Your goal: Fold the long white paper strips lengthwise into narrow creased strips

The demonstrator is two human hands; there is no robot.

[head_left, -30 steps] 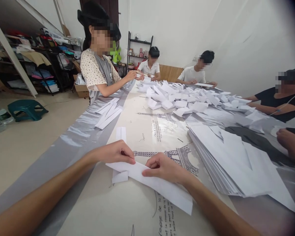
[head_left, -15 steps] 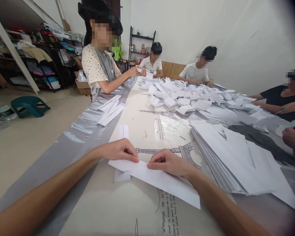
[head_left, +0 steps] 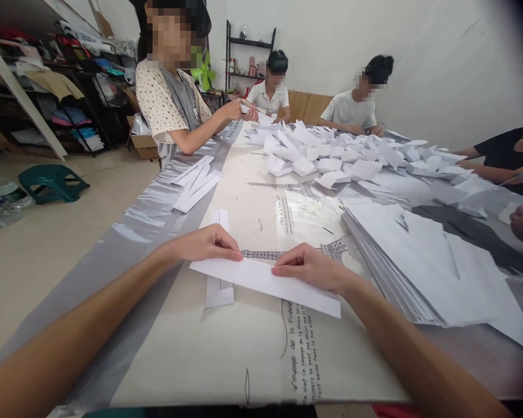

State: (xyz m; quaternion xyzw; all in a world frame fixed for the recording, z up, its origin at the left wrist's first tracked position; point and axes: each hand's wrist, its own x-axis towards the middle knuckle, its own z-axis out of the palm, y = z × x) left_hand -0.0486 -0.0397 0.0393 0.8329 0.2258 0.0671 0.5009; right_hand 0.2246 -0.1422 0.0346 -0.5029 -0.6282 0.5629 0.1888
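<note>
A long white paper strip is held slantwise over the printed table cover. My left hand pinches its upper edge towards the left end, thumb against the paper. Farther along the same edge, my right hand pinches it too. Beneath the held strip lies a second white strip with a dark line down it, running away from me; the held strip and my left hand hide its middle. To the right of my right hand stands a thick stack of white paper sheets.
Folded white paper pieces form a wide heap at the far middle. Several loose strips lie at the left edge. A person in a spotted sleeve stands at the left; other people sit around the table. A green stool is on the floor.
The held strip's near edge has risen, uncovering more of the lined strip below. My right hand has slid a little to the right, farther from my left. The view has tilted down slightly.
</note>
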